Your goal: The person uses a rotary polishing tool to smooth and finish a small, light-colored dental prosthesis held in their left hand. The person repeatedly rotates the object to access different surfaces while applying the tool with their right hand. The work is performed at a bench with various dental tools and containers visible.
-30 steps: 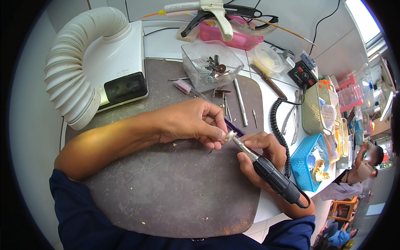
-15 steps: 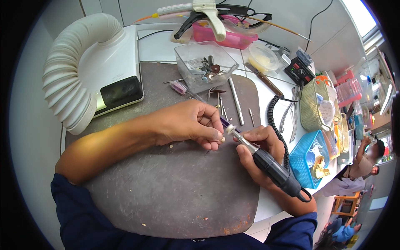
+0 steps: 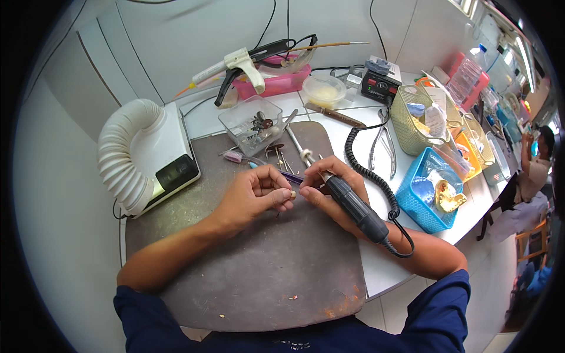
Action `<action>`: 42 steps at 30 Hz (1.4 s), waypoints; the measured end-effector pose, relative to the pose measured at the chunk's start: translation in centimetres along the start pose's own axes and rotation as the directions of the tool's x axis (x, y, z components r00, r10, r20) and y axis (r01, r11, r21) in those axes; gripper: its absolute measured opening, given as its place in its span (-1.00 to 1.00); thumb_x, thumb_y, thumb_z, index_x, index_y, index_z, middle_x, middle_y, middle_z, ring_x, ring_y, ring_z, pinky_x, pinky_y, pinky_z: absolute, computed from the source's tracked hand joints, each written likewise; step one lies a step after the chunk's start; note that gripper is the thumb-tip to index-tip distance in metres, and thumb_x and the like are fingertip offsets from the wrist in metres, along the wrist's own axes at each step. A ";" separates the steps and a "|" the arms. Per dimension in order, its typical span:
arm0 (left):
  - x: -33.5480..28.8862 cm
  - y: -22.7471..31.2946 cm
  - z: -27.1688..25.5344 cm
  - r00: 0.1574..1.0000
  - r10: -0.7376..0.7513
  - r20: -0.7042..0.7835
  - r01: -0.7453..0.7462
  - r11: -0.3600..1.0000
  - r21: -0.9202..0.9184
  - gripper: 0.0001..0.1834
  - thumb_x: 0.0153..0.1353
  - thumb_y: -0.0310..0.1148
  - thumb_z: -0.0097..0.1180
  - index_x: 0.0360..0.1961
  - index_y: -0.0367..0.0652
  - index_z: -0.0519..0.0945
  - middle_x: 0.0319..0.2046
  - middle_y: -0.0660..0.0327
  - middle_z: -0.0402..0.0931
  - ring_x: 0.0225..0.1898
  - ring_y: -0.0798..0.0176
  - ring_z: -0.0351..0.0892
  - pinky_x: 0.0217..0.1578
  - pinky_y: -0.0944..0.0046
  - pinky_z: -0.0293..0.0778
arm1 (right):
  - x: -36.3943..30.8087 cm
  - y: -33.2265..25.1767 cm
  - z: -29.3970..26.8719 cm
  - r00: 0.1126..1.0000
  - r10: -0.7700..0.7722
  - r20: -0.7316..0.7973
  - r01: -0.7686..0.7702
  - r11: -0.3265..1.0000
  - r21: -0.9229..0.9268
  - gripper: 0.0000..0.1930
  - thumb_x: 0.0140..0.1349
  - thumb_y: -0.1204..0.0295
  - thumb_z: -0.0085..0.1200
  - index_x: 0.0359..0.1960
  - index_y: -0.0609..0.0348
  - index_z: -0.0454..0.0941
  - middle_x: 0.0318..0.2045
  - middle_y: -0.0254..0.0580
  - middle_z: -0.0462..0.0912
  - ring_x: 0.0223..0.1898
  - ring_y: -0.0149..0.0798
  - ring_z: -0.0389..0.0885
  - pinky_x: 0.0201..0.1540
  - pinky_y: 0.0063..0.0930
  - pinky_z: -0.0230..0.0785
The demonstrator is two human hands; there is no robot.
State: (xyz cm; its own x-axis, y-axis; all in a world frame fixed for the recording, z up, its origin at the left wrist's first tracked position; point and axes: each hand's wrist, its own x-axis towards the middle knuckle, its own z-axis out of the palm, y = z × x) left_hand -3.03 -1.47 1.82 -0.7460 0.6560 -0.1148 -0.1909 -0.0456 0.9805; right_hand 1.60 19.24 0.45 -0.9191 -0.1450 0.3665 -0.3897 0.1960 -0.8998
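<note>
A small, rounded cream-colored piece (image 3: 293, 195) is pinched between thumb and fingertips of a worker's left hand (image 3: 250, 194), its fingers curled closely, above a scuffed brown board (image 3: 253, 276). The right hand (image 3: 332, 207) is closed around a ribbed black drill (image 3: 356, 206), its thumb reaching just beside the piece; whether the two touch cannot be told. The tool's pale, round wheel (image 3: 306, 155) points up and away, well apart from the piece. A glossy coiled cord (image 3: 352, 153) loops back toward a boxy black-fronted control unit (image 3: 379, 88), with pale lettering and a red display too small to read. At left, a ridged white plastic hose (image 3: 115, 147) arches over a smooth white box (image 3: 176, 135). A clear plastic tub (image 3: 235, 126) holds small discs and bits, while a perforated blue basket (image 3: 435, 222) holds a yellowish cast (image 3: 448, 199). Pale lettering marks the worker's navy shirt (image 3: 259, 342).
</note>
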 end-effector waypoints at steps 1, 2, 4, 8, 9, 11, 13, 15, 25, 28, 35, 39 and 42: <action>-0.3 0.0 0.8 0.999 0.011 -0.036 -0.012 0.999 -0.036 -0.85 0.22 -0.46 0.12 -0.25 -0.28 0.45 -0.32 0.18 0.54 -0.30 0.39 0.58 -0.25 0.45 0.53 | -0.1 -0.1 0.0 1.000 0.009 0.004 -0.009 1.000 0.026 -0.75 0.15 0.51 0.16 -0.15 0.21 0.42 -0.39 -0.23 0.62 -0.30 -0.45 0.63 -0.25 -0.59 0.48; -0.8 -0.2 1.5 0.996 0.016 -0.085 -0.022 0.997 -0.071 -0.86 0.22 -0.46 0.11 -0.24 -0.28 0.45 -0.32 0.18 0.54 -0.29 0.39 0.58 -0.25 0.46 0.52 | -0.1 -0.1 0.2 1.000 0.017 0.018 -0.018 0.998 0.062 -0.74 0.15 0.52 0.15 -0.14 0.21 0.41 -0.37 -0.21 0.62 -0.29 -0.43 0.63 -0.24 -0.58 0.48; -1.1 -1.0 2.9 0.986 0.014 -0.167 -0.047 0.981 -0.189 -0.86 0.24 -0.47 0.09 -0.22 -0.29 0.45 -0.33 0.17 0.54 -0.30 0.39 0.57 -0.24 0.47 0.52 | -0.4 -0.2 0.5 0.999 0.041 0.032 -0.046 0.983 0.179 -0.73 0.15 0.54 0.12 -0.12 0.22 0.39 -0.32 -0.18 0.60 -0.26 -0.40 0.62 -0.22 -0.56 0.50; -1.6 -2.3 3.9 0.959 0.042 -0.280 -0.123 0.952 -0.281 -0.85 0.25 -0.48 0.08 -0.21 -0.31 0.44 -0.32 0.15 0.54 -0.30 0.39 0.57 -0.24 0.47 0.52 | -0.8 -0.2 0.6 0.997 0.053 0.059 -0.065 0.969 0.237 -0.71 0.16 0.56 0.08 -0.08 0.23 0.37 -0.27 -0.15 0.55 -0.16 -0.37 0.58 -0.16 -0.54 0.51; -1.6 -2.4 3.9 0.957 0.053 -0.286 -0.136 0.951 -0.278 -0.86 0.25 -0.48 0.08 -0.21 -0.31 0.44 -0.32 0.15 0.54 -0.30 0.39 0.57 -0.23 0.46 0.52 | -0.9 -0.3 0.7 0.997 0.055 0.059 -0.067 0.970 0.233 -0.71 0.16 0.57 0.08 -0.08 0.23 0.36 -0.27 -0.16 0.56 -0.17 -0.37 0.59 -0.16 -0.54 0.50; -1.6 -2.6 3.9 0.955 0.070 -0.290 -0.151 0.951 -0.269 -0.86 0.25 -0.49 0.08 -0.21 -0.31 0.44 -0.32 0.14 0.53 -0.29 0.38 0.57 -0.23 0.46 0.52 | -0.9 -0.4 0.8 0.997 0.059 0.053 -0.070 0.972 0.224 -0.71 0.16 0.57 0.09 -0.08 0.23 0.36 -0.27 -0.17 0.56 -0.21 -0.38 0.60 -0.15 -0.54 0.50; -1.7 -2.4 3.9 0.955 0.079 -0.285 -0.155 0.954 -0.256 -0.86 0.25 -0.50 0.07 -0.21 -0.31 0.43 -0.32 0.13 0.53 -0.29 0.38 0.57 -0.22 0.46 0.51 | -0.9 -0.3 0.6 0.991 0.101 0.084 -0.117 0.969 0.218 -0.72 0.16 0.58 0.09 -0.09 0.23 0.37 -0.27 -0.19 0.56 -0.22 -0.39 0.61 -0.16 -0.55 0.50; -1.8 -2.2 4.0 0.959 0.054 -0.277 -0.122 0.965 -0.234 -0.87 0.24 -0.52 0.06 -0.21 -0.27 0.41 -0.31 0.13 0.52 -0.29 0.36 0.56 -0.22 0.42 0.49 | -0.8 0.0 0.6 0.986 0.136 0.098 -0.156 0.958 0.241 -0.73 0.16 0.59 0.10 -0.10 0.23 0.38 -0.28 -0.21 0.56 -0.23 -0.40 0.61 -0.18 -0.57 0.50; -1.8 -2.0 3.3 0.977 0.027 -0.209 -0.074 0.973 -0.221 -0.85 0.20 -0.61 0.04 -0.22 -0.27 0.39 -0.29 0.08 0.52 -0.27 0.30 0.58 -0.23 0.36 0.54 | -0.5 -0.4 0.3 0.979 0.164 0.118 -0.189 0.948 0.258 -0.78 0.16 0.60 0.11 -0.15 0.28 0.42 -0.29 -0.20 0.57 -0.21 -0.40 0.62 -0.19 -0.56 0.51; -1.9 -1.9 3.4 0.976 0.003 -0.219 -0.061 0.964 -0.259 -0.84 0.17 -0.67 0.03 -0.22 -0.28 0.39 -0.28 0.09 0.48 -0.25 0.29 0.59 -0.21 0.36 0.55 | -0.4 -0.2 0.3 0.982 0.153 0.116 -0.178 0.949 0.260 -0.77 0.16 0.60 0.11 -0.14 0.28 0.43 -0.29 -0.19 0.57 -0.23 -0.39 0.63 -0.19 -0.55 0.51; -1.7 -2.8 2.9 0.977 0.125 -0.174 -0.166 0.956 -0.242 -0.82 0.16 -0.67 0.08 -0.20 -0.33 0.43 -0.21 0.13 0.47 -0.12 0.33 0.54 -0.03 0.39 0.50 | -0.2 -0.2 0.3 0.978 0.178 0.108 -0.200 0.947 0.253 -0.75 0.13 0.62 0.13 -0.14 0.28 0.44 -0.30 -0.19 0.57 -0.27 -0.41 0.64 -0.23 -0.59 0.50; -1.7 -2.8 2.8 0.976 0.142 -0.165 -0.182 0.950 -0.254 -0.83 0.15 -0.67 0.09 -0.21 -0.34 0.45 -0.20 0.13 0.45 -0.10 0.34 0.53 0.00 0.39 0.48 | -0.2 -0.2 0.4 0.980 0.175 0.098 -0.195 0.948 0.251 -0.75 0.12 0.62 0.15 -0.15 0.27 0.45 -0.31 -0.20 0.57 -0.28 -0.42 0.63 -0.26 -0.60 0.49; -1.6 -2.8 3.0 0.975 0.150 -0.167 -0.188 0.951 -0.244 -0.84 0.15 -0.67 0.09 -0.23 -0.34 0.46 -0.19 0.12 0.44 -0.11 0.34 0.52 0.01 0.38 0.47 | -0.3 -0.1 0.5 0.981 0.179 0.077 -0.194 0.945 0.264 -0.77 0.12 0.62 0.15 -0.18 0.27 0.45 -0.31 -0.21 0.57 -0.28 -0.43 0.62 -0.26 -0.60 0.49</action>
State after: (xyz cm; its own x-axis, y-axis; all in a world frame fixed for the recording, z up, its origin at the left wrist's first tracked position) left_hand 0.59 -0.15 -0.29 -0.8619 0.5069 0.0088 -0.1967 -0.3504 0.9157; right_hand 1.92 18.80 0.30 -0.9668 -0.1818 0.1797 -0.1748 -0.0428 -0.9837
